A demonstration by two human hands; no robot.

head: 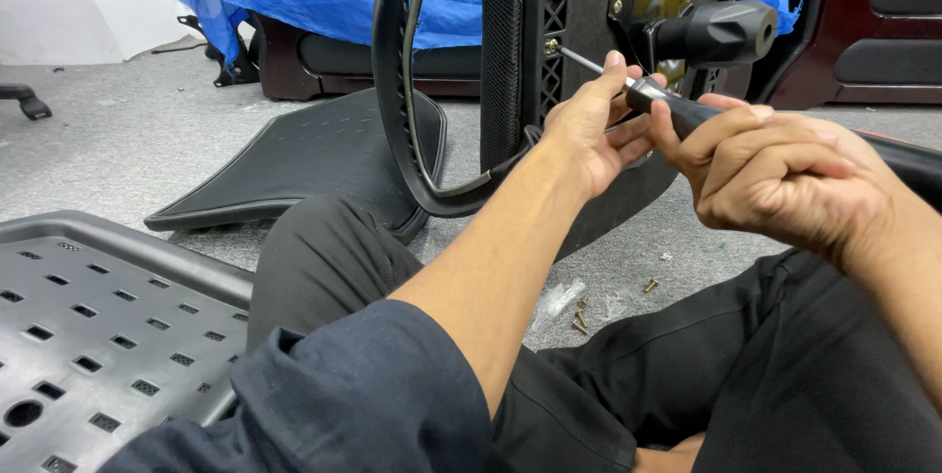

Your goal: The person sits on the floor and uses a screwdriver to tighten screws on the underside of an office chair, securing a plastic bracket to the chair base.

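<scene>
The right hand (785,183) is curled tight around the dark handle of a screwdriver (659,100), fingers wrapped fully with the thumb on top. The thin metal shaft runs out toward ten o'clock, and its tip meets a brass-coloured screw (552,45) on the black chair back (628,61) standing upright ahead. The left hand (589,125) is half open, its fingers cupped loosely under and beside the shaft where it joins the handle, steadying it; whether the fingertips press on the chair back behind is hard to tell from here. At one o'clock from the hands a black knob (716,31) juts from a brass plate (648,2), close above the handle, leaving little room upward. A curved black armrest frame (402,90) loops at nine o'clock from the left hand. At six o'clock, between the person's legs, loose screws (581,320) and a clear plastic bag (557,300) lie on the grey carpet (128,130). A perforated grey plastic panel (98,336) fills the eight o'clock corner, well apart.
</scene>
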